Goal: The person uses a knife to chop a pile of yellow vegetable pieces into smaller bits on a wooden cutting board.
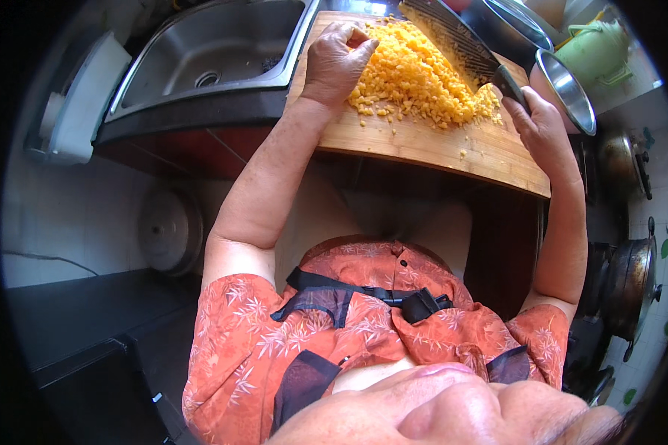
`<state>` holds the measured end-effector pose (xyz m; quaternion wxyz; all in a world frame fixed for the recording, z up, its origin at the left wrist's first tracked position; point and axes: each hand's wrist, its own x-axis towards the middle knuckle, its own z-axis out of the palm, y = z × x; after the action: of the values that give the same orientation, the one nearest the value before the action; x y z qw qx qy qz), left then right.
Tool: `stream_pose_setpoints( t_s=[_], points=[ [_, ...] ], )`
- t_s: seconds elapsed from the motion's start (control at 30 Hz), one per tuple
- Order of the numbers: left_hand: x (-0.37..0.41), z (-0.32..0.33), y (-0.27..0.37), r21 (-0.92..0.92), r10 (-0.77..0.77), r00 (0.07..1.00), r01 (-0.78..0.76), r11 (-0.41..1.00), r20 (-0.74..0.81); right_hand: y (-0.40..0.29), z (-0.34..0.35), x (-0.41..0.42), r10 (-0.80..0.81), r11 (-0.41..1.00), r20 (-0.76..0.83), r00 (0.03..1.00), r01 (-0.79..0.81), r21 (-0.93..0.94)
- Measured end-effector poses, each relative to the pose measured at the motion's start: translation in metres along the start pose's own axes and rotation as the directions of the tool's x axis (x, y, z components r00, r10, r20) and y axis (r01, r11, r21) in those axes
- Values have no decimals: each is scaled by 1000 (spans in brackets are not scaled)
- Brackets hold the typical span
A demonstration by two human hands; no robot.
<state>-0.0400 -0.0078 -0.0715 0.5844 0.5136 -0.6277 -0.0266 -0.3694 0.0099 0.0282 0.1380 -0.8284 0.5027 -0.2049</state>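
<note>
My right hand (pixel 543 125) grips the dark handle of a broad kitchen cleaver (pixel 456 41). Its wide blade leans over the right side of a heap of finely chopped orange-yellow food (pixel 417 72), with small bits stuck along the blade. At the left side of the heap is my left hand (pixel 337 64), its fingers curled and the thumb drawn up to them. Whether it pinches any bits cannot be seen. Beneath the heap lies a thick wooden cutting board (pixel 423 142), with loose crumbs scattered near its front edge.
Left of the board is a stainless steel sink (pixel 167 83). A metal bowl (pixel 573 92) stands close beyond my right hand, with a dark pot (pixel 506 25) and a pale green container (pixel 595 47) behind. Lidded pans (pixel 629 286) are along the right side.
</note>
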Motion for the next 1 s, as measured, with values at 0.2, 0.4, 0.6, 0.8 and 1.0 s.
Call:
stream_pose_setpoints(
  t_s=[0.2,0.4,0.6,0.8,1.0],
  points=[
    [32,4,-17,-111,-90,984,108,988,156,32,4,-17,4,992,-122,993,12,126],
    [98,44,-80,22,63,875,-84,996,479,64,22,-34,119,946,-94,988,-84,314],
    [127,111,-127,162,-158,790,74,984,592,63,25,-42,285,752,7,959,-228,618],
    [136,139,-137,187,-464,672,445,876,577,60,21,-40,298,732,-13,954,-220,645],
    [153,145,-115,523,-563,593,263,811,575,62,19,-42,327,728,-8,945,-246,640]
  ],
)
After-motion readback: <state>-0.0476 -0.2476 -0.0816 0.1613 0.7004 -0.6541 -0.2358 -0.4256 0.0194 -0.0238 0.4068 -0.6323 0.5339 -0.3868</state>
